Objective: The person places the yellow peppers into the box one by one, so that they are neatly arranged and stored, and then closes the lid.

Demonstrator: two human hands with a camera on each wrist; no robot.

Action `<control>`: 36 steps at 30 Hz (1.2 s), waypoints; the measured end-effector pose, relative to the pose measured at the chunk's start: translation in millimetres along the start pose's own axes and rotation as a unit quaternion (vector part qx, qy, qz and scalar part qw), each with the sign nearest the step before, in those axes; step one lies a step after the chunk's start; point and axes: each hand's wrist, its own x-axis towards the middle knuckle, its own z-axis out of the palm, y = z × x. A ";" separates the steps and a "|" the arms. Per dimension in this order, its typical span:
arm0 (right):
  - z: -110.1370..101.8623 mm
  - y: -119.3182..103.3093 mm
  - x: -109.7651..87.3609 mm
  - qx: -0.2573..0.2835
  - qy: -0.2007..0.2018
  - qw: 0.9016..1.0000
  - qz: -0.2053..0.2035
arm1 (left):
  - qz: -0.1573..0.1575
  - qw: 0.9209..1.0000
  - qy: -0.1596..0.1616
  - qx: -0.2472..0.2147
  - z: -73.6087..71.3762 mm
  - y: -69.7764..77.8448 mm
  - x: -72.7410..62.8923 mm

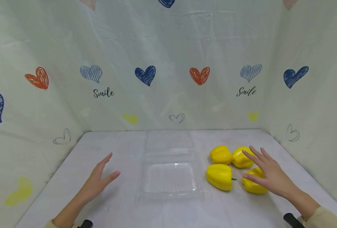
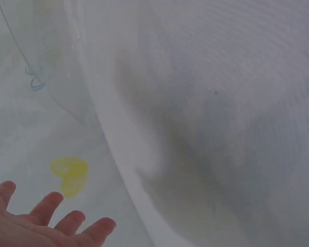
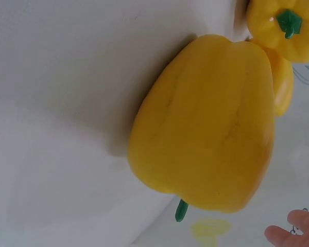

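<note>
Several yellow bell peppers lie on the right of the white table, among them a front-left pepper (image 1: 219, 177) with a green stem and a front-right pepper (image 1: 253, 183). My right hand (image 1: 271, 175) hovers over the front-right one, fingers spread and holding nothing; it partly hides that pepper. The right wrist view shows a large pepper (image 3: 206, 123) close up, with fingertips (image 3: 298, 229) at the lower right corner. Left of the middle, my left hand (image 1: 95, 183) is held above the table, thumb apart and nothing in it. Between the hands stands a clear plastic clamshell box (image 1: 171, 193), its lid folded back.
The box's transparent lid (image 1: 168, 142) lies toward the back of the table (image 1: 114, 209). Behind and at both sides hangs a pale curtain (image 1: 168, 41) printed with hearts and the word Smile. Two more peppers (image 1: 221, 155) sit behind the front ones.
</note>
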 end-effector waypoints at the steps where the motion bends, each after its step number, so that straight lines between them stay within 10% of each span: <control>1: 0.3 -1.7 1.0 0.000 -0.003 1.000 0.001 | 0.000 1.000 -0.001 -0.004 1.1 0.5 0.4; 36: 29.8 -40.3 19.2 0.016 -0.013 0.997 -0.068 | -0.073 0.990 -0.040 -0.112 38.5 24.6 11.5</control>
